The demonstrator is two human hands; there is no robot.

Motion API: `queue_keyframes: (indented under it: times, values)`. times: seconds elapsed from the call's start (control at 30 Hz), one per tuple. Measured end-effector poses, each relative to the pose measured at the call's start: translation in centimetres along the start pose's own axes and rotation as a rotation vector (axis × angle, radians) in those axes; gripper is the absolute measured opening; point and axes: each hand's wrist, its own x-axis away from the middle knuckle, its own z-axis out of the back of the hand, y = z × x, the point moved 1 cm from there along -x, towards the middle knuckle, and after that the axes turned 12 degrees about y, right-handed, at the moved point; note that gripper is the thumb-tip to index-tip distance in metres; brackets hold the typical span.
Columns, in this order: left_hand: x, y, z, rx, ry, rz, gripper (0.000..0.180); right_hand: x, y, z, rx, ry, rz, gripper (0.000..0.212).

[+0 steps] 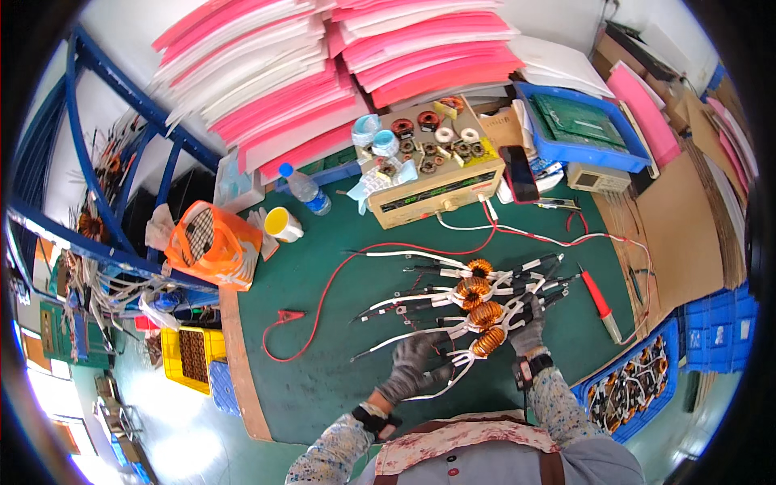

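From my station I have four copper-wound ring coils (486, 314) in a slanting column, right of the frame's centre, on the dark green surface (323, 396). My left hand (409, 368), in a grey glove, is by the white leads (398, 343) of the lowest coil; my right hand (527, 330) is at the dark-tipped lead ends (551, 297) on the coils' right. I cannot tell whether either is clamped on a lead or merely touching.

To handle these well, I would steady each ring by its body, separate one lead at a time and avoid tugging where wire leaves the winding. The rings look hard and ribbed, glossy orange-brown; the leads look smooth, limp and sleeved, so I judge they would tangle easily. I would keep the thin red cable (324, 296), curving loosely to a red clip (291, 315), clear of them.
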Motion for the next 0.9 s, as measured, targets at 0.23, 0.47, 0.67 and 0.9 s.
queue_keyframes:
  times: [0.23,0.47,0.67,0.9]
  values:
    - [2.6,0.6,-4.1,-0.015,-0.087,0.066,0.09,1.3,-0.1,0.7,0.182,-0.095,-0.146,0.019]
    - [-0.7,2.2,-2.5,-0.211,-0.128,-0.115,0.061,2.2,-0.1,6.2,-0.067,-0.111,-0.153,0.035]
    - [-2.9,3.1,-0.5,-0.308,-0.087,0.013,0.059,3.3,0.7,5.8,-0.07,-0.241,-0.144,0.031]
    - [1.3,1.2,-2.4,-0.331,-0.033,0.181,0.069,4.3,-0.6,3.7,0.236,0.015,-0.393,0.024]
